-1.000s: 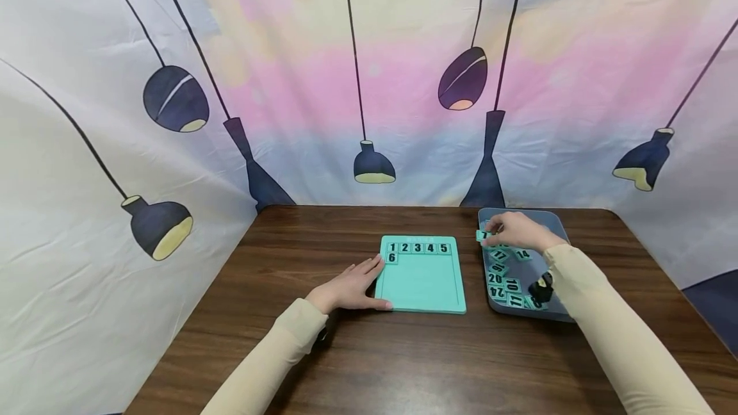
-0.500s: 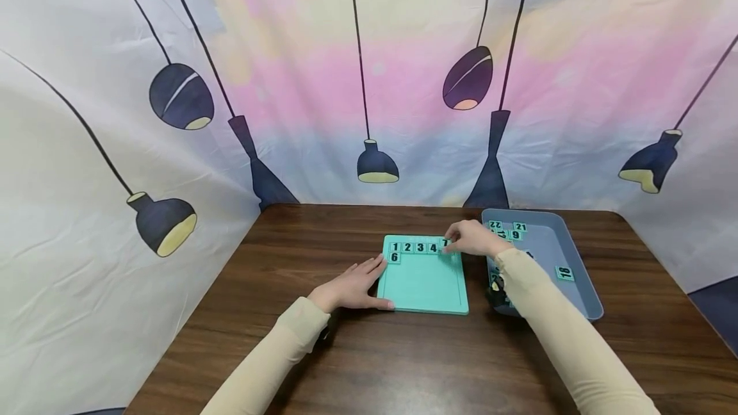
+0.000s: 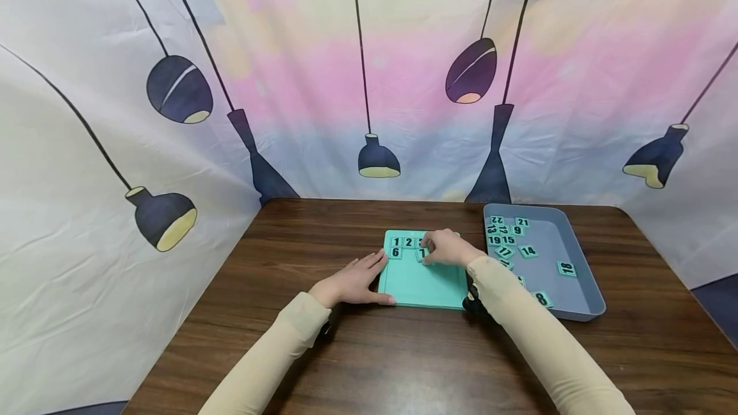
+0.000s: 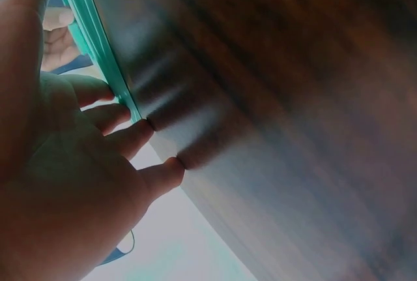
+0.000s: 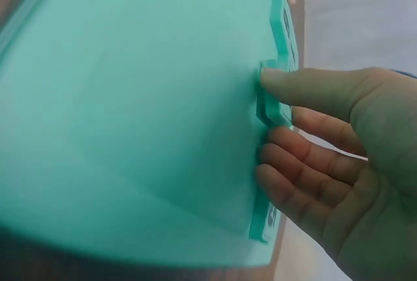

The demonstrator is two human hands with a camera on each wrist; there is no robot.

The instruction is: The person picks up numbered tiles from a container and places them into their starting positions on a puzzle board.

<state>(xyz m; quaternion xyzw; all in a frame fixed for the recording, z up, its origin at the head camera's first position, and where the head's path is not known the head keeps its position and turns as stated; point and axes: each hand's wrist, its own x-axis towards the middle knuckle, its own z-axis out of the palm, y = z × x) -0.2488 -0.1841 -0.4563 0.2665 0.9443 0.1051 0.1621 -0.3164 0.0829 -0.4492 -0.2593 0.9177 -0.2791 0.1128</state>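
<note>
A mint-green board (image 3: 425, 285) lies on the table with number tiles in its top row; 1, 2 (image 3: 409, 243) and part of 3 show, while my right hand covers the rest. Below the 1 sits the 6 tile (image 3: 394, 253). My right hand (image 3: 451, 249) pinches the 7 tile (image 3: 421, 255) between thumb and fingers, low over the second row and to the right of the 6. In the right wrist view this tile (image 5: 266, 110) looks slightly tilted. With fingers spread, my left hand (image 3: 353, 280) rests against the board's left edge, as the left wrist view also shows.
A grey-blue tray (image 3: 582, 261) stands right of the board. Several loose tiles lie in it, such as the 14 (image 3: 527, 251), the 18 (image 3: 567, 268) and the 8 (image 3: 542, 299). The wooden table (image 3: 369, 364) ends at a printed cloth (image 3: 311, 82) behind.
My right hand has carried the 7 tile from the tray leftward over the board, past the top row's right end, down to the second row. The left hand keeps its place.
</note>
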